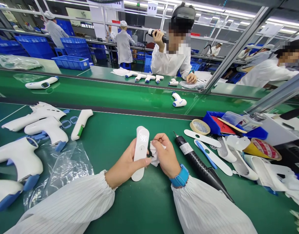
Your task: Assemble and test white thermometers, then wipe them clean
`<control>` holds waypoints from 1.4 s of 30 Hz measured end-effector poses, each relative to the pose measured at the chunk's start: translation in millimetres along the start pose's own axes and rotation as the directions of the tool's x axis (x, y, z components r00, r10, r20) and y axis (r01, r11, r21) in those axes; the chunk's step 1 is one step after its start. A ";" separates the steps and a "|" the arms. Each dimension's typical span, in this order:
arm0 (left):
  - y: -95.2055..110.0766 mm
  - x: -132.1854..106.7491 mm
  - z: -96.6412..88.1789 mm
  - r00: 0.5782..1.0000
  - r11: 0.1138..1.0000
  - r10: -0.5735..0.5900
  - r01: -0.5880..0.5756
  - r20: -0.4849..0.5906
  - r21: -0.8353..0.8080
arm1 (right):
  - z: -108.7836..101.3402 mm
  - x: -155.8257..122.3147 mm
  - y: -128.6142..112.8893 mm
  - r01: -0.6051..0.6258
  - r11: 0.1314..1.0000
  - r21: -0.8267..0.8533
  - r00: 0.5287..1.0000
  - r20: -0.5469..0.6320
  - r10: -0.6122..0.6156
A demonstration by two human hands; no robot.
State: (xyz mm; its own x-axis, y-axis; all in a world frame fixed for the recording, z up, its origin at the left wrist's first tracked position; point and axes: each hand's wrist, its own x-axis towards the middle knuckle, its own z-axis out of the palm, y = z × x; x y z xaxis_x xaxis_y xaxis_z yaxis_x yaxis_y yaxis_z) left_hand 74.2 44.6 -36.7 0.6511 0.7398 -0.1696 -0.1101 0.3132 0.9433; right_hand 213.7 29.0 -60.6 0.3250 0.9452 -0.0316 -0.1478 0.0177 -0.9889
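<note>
A white handheld thermometer (140,146) with a lit digit display is held upright, display facing me, above the green bench. My left hand (126,162) is closed around its lower half, the thumb across the front. Just to the right, my right hand (165,156) pinches a crumpled white cloth or tissue (154,152) close to the thermometer's edge. A blue band circles my right wrist. Beyond my right hand lies a black electric screwdriver (200,165) with a white label.
White thermometer shells (47,130) and a clear plastic bag (66,169) lie at left. On the right are cover strips (213,156), a tape roll (200,126) and a blue tray (213,125). Behind runs a green conveyor (115,97) carrying thermometers; a co-worker (174,58) sits across it.
</note>
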 end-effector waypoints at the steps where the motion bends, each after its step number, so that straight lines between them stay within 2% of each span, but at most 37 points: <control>1: -0.4 -1.2 0.8 0.999 0.999 -0.027 0.028 0.025 -0.033 | -2.6 4.4 0.6 -0.001 1.000 -0.001 0.999 -0.035 0.001; 4: -1.8 -6.1 4.3 0.980 0.981 -0.131 0.150 0.152 -0.122 | -9.7 17.1 3.8 0.014 0.998 -0.058 0.996 -0.091 -0.019; 8: -4.3 -12.8 7.8 0.900 0.951 -0.212 0.280 0.381 -0.132 | -13.3 25.9 7.7 0.038 0.986 -0.161 0.996 -0.072 -0.050; 10: -5.2 -14.0 8.2 0.873 0.934 -0.242 0.327 0.423 -0.142 | -12.9 26.6 8.8 0.050 0.980 -0.193 0.997 -0.055 -0.061; 21: -2.8 -14.3 6.4 0.839 0.930 -0.284 0.358 0.464 -0.079 | -12.8 26.0 9.6 0.081 0.962 -0.262 0.996 -0.006 -0.085; 36: -4.0 -14.2 3.5 0.863 0.944 -0.276 0.325 0.424 -0.047 | -13.8 26.0 8.5 0.048 0.976 -0.213 0.998 -0.015 -0.053; 42: -3.4 -14.1 3.5 0.855 0.942 -0.273 0.331 0.441 -0.058 | -13.9 26.6 8.2 0.046 0.979 -0.201 0.999 -0.014 -0.050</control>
State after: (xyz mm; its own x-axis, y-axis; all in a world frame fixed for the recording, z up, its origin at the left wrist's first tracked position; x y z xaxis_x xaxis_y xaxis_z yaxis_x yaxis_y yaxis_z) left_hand 68.0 31.0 -36.5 0.9180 0.2841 -0.2768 0.0683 0.5741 0.8159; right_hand 234.1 49.7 -71.5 0.3446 0.9386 0.0156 0.0578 -0.0046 -0.9983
